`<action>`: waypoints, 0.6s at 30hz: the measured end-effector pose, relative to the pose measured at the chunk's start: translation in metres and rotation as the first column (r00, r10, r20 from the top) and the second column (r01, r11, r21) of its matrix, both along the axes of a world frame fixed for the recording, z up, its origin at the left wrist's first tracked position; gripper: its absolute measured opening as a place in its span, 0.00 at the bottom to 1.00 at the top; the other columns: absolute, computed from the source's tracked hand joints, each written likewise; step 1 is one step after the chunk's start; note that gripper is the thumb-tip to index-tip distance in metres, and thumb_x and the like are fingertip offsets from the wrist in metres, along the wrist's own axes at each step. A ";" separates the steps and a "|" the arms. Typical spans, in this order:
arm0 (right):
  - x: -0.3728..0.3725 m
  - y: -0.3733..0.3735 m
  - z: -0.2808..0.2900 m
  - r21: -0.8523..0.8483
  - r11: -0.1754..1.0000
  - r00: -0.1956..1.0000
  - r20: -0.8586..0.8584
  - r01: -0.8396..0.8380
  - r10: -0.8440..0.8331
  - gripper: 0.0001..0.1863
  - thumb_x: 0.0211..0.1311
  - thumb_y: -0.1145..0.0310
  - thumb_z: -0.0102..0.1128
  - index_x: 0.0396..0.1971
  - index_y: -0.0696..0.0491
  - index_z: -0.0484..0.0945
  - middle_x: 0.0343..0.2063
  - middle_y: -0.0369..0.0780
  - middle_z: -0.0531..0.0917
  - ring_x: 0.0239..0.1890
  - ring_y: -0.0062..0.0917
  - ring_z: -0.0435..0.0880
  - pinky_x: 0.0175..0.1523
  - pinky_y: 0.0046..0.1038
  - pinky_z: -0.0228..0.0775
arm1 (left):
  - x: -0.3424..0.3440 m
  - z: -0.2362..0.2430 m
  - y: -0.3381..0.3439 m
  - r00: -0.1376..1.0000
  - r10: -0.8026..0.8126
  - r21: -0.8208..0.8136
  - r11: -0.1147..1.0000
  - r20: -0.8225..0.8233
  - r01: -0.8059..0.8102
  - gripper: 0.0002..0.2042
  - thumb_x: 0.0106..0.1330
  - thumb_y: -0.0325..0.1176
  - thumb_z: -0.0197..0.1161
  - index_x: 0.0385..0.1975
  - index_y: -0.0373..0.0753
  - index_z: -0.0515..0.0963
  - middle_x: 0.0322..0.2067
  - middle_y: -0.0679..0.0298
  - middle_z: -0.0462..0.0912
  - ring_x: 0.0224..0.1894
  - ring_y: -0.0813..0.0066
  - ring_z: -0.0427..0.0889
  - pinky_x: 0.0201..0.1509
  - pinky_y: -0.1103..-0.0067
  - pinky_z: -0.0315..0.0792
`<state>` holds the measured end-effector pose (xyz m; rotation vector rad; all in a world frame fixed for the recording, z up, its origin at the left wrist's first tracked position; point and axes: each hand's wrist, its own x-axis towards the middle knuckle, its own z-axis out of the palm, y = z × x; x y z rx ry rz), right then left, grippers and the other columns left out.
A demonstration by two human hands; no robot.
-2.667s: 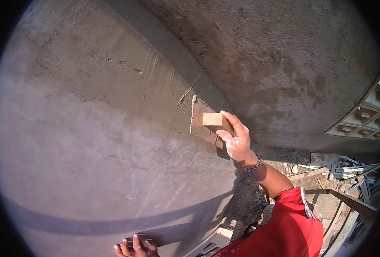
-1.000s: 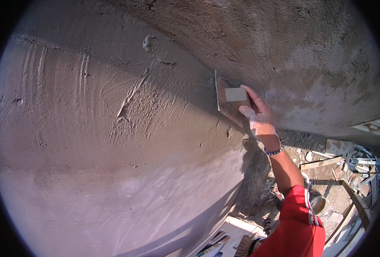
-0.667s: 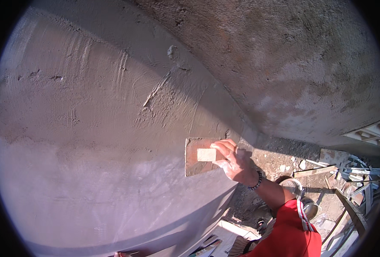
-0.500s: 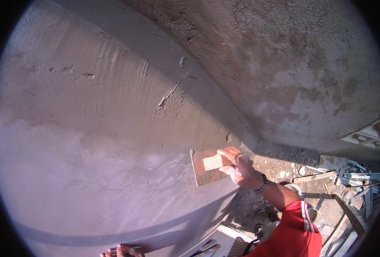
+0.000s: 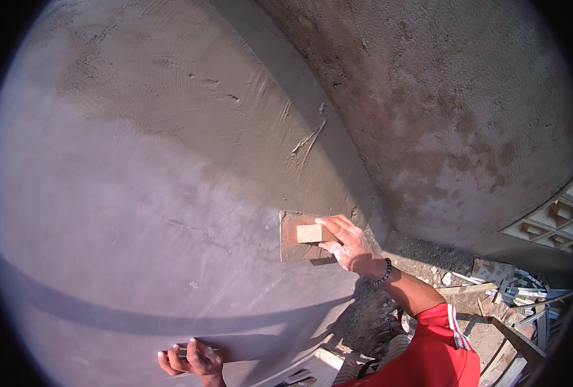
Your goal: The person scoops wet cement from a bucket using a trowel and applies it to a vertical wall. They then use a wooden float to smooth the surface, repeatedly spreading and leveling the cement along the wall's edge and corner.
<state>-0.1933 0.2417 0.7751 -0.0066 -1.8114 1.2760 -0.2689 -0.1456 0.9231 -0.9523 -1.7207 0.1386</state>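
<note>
In my right hand (image 5: 352, 250) is a plastering float (image 5: 289, 246), gripped by its pale block handle. The float's flat reddish-brown plate lies against, or very near, the plastered wall (image 5: 151, 213), close to the corner. Lower down, my left hand (image 5: 198, 361) is at the same wall with its fingers curled. Something dark and thin shows between those fingers, too hidden to name. Damp brown plaster covers the upper wall, with a rough raised streak (image 5: 309, 143); lower down the surface looks smoother and paler.
A second rough wall (image 5: 454, 116) meets this one at the corner on the right. Openwork blocks (image 5: 548, 222) are set low in it. Rubble, wooden boards (image 5: 519, 337) and a heap of pale strips (image 5: 525, 293) lie on the ground at lower right.
The view has shifted, and the wall marks sit farther right. My right hand's float has turned more level and sits slightly higher in view. More of my left hand shows, higher up.
</note>
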 end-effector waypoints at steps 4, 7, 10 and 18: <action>0.014 0.009 0.013 -0.152 0.988 1.000 -0.006 -0.006 0.005 0.29 0.60 0.72 0.62 0.62 0.56 0.67 0.49 0.48 0.79 0.50 0.38 0.78 0.57 0.33 0.69 | 0.006 0.001 -0.001 1.000 -0.020 -0.016 1.000 0.015 0.020 0.10 0.59 0.22 0.55 0.40 0.38 0.76 0.54 0.50 0.64 0.67 0.44 0.47 0.63 0.53 0.55; -0.003 0.071 0.050 -0.442 0.895 0.967 -0.195 0.065 -0.166 0.27 0.63 0.70 0.60 0.62 0.57 0.67 0.53 0.45 0.78 0.54 0.30 0.77 0.60 0.29 0.66 | 0.004 0.000 -0.001 1.000 -0.022 0.006 1.000 0.013 0.022 0.11 0.58 0.23 0.56 0.40 0.40 0.77 0.54 0.50 0.64 0.67 0.44 0.48 0.63 0.52 0.55; -0.016 0.119 0.088 -0.356 0.886 0.945 -0.023 0.297 -0.326 0.26 0.63 0.72 0.59 0.62 0.57 0.68 0.56 0.43 0.78 0.56 0.26 0.76 0.62 0.28 0.65 | 0.003 0.001 0.002 1.000 -0.020 -0.004 1.000 0.000 0.020 0.11 0.57 0.23 0.56 0.40 0.41 0.78 0.54 0.50 0.65 0.67 0.44 0.50 0.62 0.51 0.55; -0.013 0.058 0.065 -0.016 0.996 0.996 -0.027 0.082 -0.083 0.28 0.61 0.75 0.60 0.62 0.51 0.69 0.49 0.43 0.81 0.47 0.32 0.78 0.55 0.32 0.69 | 0.003 0.001 0.005 0.999 -0.034 0.023 0.999 0.016 0.034 0.07 0.62 0.26 0.56 0.39 0.39 0.78 0.53 0.51 0.66 0.67 0.45 0.49 0.62 0.52 0.55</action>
